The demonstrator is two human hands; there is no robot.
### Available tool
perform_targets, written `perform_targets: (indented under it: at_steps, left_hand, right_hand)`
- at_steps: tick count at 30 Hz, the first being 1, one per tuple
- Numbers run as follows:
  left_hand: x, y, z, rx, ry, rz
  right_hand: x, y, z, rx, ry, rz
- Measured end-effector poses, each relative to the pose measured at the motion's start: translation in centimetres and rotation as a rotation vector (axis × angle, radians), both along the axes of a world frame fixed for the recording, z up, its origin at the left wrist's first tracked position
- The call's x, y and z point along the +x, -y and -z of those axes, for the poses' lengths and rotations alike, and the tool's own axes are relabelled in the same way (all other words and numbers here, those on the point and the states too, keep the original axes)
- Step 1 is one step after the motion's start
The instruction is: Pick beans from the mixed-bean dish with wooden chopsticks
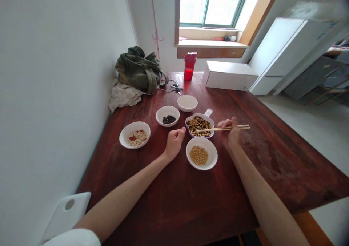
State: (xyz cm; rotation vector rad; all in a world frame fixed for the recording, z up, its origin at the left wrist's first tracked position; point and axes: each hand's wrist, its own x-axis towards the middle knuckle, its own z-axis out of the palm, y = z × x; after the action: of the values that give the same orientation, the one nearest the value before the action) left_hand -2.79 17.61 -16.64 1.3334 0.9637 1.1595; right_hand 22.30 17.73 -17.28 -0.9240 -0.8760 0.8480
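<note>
My right hand (231, 131) grips a pair of wooden chopsticks (244, 126), their tips reaching into a purple-rimmed bowl with a short handle (208, 112). Mixed yellow and black beans (200, 124) fill that bowl. Just left of it, my left hand (174, 144) rests on the table in a loose fist, with nothing visible in it. Nearest me stands a white bowl (214, 160) of yellow soybeans (198, 155). Black beans (169, 119) lie in another white bowl (160, 112). At the left, a white bowl (123, 137) contains pale and reddish pieces (137, 137).
An empty-looking white bowl (187, 103) stands behind the handled one. Farther back on the dark red table (174, 198) are a green bag (139, 71), crumpled cloth (124, 97), keys (176, 88), a red shaker bottle (189, 67) and a white box (230, 75). The wall borders the left side.
</note>
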Motion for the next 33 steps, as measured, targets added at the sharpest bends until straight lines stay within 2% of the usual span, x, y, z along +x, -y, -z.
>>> perform_targets:
  at_steps: [4, 11, 21, 24, 28, 33]
  left_hand:
    - [0.0, 0.1, -0.1, -0.002, 0.0, -0.002]
    - [0.0, 0.1, -0.4, 0.014, -0.005, -0.007]
    - [0.0, 0.2, -0.3, -0.001, -0.006, 0.01]
    - [0.0, 0.2, -0.2, 0.0, -0.009, 0.016]
    - [0.0, 0.1, -0.1, -0.002, -0.015, 0.019]
    - [0.0, 0.1, -0.1, 0.009, -0.022, 0.018]
  right_hand:
    - [0.4, 0.3, -1.1, 0.01, 0.016, -0.131]
    - [0.0, 1.5, -2.6, -0.144, 0.147, -0.341]
    - [0.4, 1.7, -2.3, -0.205, 0.204, -0.404]
    - [0.5, 2.0, -2.6, -0.194, 0.214, -0.392]
    - [0.3, 2.2, -3.2, -0.135, 0.207, -0.31]
    - [0.5, 1.5, -2.9, 0.003, 0.159, -0.071]
